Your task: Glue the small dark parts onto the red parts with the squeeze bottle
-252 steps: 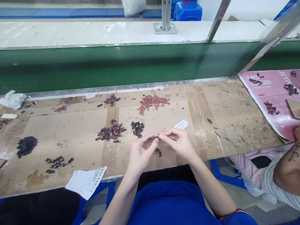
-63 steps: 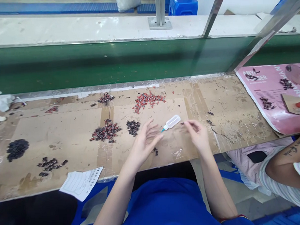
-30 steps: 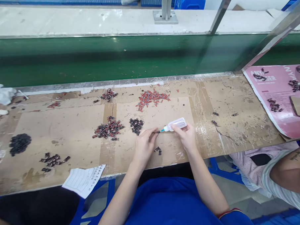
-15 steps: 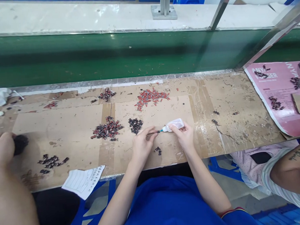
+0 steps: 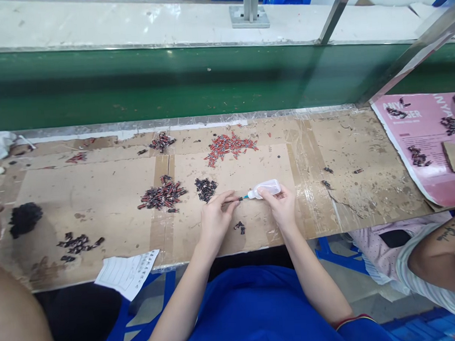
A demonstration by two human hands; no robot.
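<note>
My right hand (image 5: 280,203) is closed round a small translucent squeeze bottle (image 5: 266,188) with a teal needle tip, lying nearly level and pointing left. Between the thumb and fingers of my left hand (image 5: 219,213) is a small dark part (image 5: 239,199), mostly hidden by the fingertips. The needle tip is at or close beside its end; I cannot tell whether they touch. Just left of my left hand lies a pile of small black parts (image 5: 205,189). A few more black pieces (image 5: 240,227) lie between my wrists. Beyond is a spread of red-and-silver parts (image 5: 230,148).
Cardboard (image 5: 111,190) covers the bench. On it are a heap of red-and-black parts (image 5: 162,194), a black clump (image 5: 25,219) and a paper slip (image 5: 127,273) at the front edge. A green belt (image 5: 171,82) runs behind. Co-workers' arms are at left and right.
The co-worker's hand at the left has drawn back from the black clump, leaving it in full view. My hands and the bottle have barely shifted.
</note>
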